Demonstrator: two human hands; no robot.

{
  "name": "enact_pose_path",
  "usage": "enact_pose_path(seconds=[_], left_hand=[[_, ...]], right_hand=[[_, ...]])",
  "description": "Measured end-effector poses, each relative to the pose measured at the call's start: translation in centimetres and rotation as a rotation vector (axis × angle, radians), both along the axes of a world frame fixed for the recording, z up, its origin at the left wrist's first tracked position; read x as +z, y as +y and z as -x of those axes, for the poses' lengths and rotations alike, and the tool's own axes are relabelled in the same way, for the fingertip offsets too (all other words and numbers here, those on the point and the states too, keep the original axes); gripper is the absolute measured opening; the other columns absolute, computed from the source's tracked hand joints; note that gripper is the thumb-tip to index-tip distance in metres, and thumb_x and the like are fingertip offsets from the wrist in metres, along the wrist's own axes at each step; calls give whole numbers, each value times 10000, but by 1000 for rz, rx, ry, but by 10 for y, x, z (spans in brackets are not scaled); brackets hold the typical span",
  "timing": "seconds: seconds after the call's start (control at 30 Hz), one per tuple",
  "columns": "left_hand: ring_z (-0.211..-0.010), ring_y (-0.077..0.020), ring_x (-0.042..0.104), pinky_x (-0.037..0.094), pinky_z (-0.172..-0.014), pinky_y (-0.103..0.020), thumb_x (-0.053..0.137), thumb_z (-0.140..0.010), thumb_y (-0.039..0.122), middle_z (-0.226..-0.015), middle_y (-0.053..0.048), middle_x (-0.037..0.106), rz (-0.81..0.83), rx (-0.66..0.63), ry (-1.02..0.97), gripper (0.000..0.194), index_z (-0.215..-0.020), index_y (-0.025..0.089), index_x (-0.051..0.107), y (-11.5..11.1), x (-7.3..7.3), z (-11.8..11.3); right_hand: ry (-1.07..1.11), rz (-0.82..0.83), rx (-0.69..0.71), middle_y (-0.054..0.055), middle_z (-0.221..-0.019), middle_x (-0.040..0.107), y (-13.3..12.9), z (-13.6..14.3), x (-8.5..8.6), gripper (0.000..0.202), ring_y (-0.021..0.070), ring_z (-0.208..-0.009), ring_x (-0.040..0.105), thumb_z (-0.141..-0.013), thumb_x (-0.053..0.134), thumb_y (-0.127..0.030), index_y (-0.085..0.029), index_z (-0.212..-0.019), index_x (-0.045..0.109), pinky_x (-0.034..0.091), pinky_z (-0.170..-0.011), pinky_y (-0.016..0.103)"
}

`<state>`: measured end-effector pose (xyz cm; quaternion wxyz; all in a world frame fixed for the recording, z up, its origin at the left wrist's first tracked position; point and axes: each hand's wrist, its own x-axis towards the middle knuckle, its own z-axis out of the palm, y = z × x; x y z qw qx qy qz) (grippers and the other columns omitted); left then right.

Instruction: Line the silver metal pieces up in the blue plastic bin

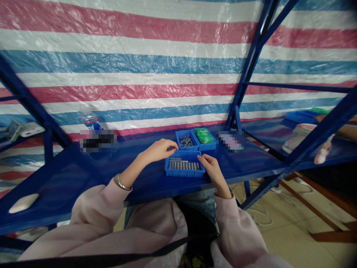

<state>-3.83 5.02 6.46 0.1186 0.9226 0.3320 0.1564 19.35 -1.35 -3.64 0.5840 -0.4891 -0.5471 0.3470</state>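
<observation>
A blue bin [185, 173] at the front of the blue table holds a row of grey metal pieces [184, 165]. Above its back left corner is my left hand [164, 149], fingers bent together; anything between the fingertips is too small to make out. My right hand [211, 166] is at the bin's right edge, thumb and forefinger close together, and what they hold, if anything, cannot be seen. Behind sit a blue bin of small metal parts [186, 141] and another bin with green plastic bags [204, 136].
The blue table [134, 167] carries a bottle [92, 121] at the back left and a white object [23, 203] at the left front. Blue frame posts [242, 87] rise behind and to the right. Another person's arm [346, 131] shows at far right, near a whitish tub [299, 138].
</observation>
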Motion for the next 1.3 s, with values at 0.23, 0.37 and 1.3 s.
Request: enact_pose_path(seconds=[0.23, 0.37, 1.3], left_hand=[[-834, -187, 618, 427, -704, -232, 701, -665, 239, -916, -32, 694, 140, 317, 179, 314, -974, 189, 681, 38, -14, 45], [-785, -192, 608, 412, -662, -229, 751, -578, 222, -841, -20, 687, 245, 287, 269, 306, -880, 190, 711, 49, -30, 50], [-714, -164, 598, 402, -621, -235, 685, -664, 260, -772, -12, 661, 316, 210, 145, 220, -849, 154, 633, 57, -48, 43]], right_hand=[[-3, -5, 1, -71, -534, 225, 1, -2, -2, 506, 96, -507, 222, -777, 617, -534, -220, -543, 296, 199, -493, 262], [7, -4, 6, -70, -541, 226, 2, -2, -4, 491, 98, -513, 220, -785, 618, -507, -222, -546, 298, 192, -497, 265], [24, -2, 23, -68, -560, 222, 4, -3, -7, 465, 95, -527, 213, -804, 616, -461, -218, -556, 306, 181, -506, 265]])
